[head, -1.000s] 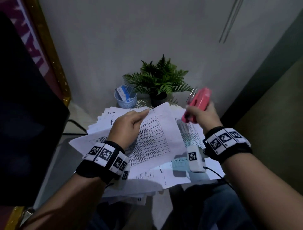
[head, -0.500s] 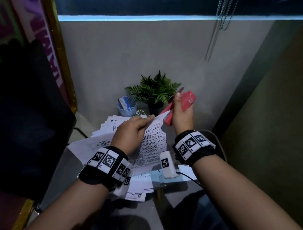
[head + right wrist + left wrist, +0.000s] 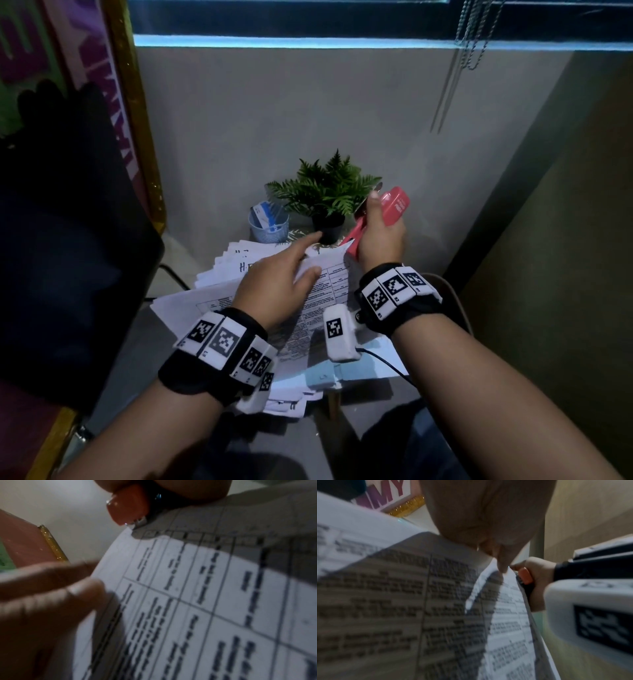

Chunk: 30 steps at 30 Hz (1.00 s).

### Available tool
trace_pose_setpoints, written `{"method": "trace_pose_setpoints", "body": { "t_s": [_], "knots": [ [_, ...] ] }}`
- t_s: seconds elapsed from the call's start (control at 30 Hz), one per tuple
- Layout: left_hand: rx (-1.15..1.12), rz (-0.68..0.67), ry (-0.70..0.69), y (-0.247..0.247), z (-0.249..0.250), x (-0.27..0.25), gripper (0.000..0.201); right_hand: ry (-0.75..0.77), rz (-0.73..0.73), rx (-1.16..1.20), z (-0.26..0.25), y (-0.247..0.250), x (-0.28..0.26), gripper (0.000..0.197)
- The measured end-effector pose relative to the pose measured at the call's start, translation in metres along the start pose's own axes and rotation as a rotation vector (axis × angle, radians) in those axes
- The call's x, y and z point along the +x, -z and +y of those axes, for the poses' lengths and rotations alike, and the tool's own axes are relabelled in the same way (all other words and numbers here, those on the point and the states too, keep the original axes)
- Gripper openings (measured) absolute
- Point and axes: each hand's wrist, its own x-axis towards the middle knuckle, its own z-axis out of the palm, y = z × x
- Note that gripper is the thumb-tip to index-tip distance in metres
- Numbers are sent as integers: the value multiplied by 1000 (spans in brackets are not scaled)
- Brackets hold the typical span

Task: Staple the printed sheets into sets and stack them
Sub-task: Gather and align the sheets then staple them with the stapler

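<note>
My left hand [image 3: 308,260] holds a set of printed sheets [image 3: 329,287] lifted above the pile, thumb on top and index finger pointing forward. In the right wrist view that thumb [image 3: 82,589] pinches the sheets' [image 3: 205,588] edge. My right hand [image 3: 382,222] grips a red stapler [image 3: 395,205], tilted nose down. Its nose [image 3: 130,507] sits over the top right corner of the set. From the left wrist, the stapler [image 3: 524,576] shows just past the sheets' [image 3: 402,601] corner.
More loose printed sheets [image 3: 236,263] lie fanned on a small table. Behind them stand a potted fern [image 3: 329,192] and a blue mesh cup [image 3: 269,226] with cards. A dark bulky object [image 3: 68,240] fills the left; the wall is close behind.
My right hand has carried the stapler left and down onto the set's top corner. The left index finger has straightened. My head has tilted up.
</note>
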Motion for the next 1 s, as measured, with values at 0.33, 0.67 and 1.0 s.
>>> {"method": "trace_pose_setpoints", "body": {
  "t_s": [0.33,0.67,1.0],
  "knots": [
    [29,267,234,25,-32,7,20,-24,86,224,-20,45,20,42],
    [-704,408,402,10,-46,9,32,-273,-633,107,32,69,-8,42],
    [-494,52,596,-33,-93,25,24,-480,-342,-230,61,72,45,38]
  ]
}}
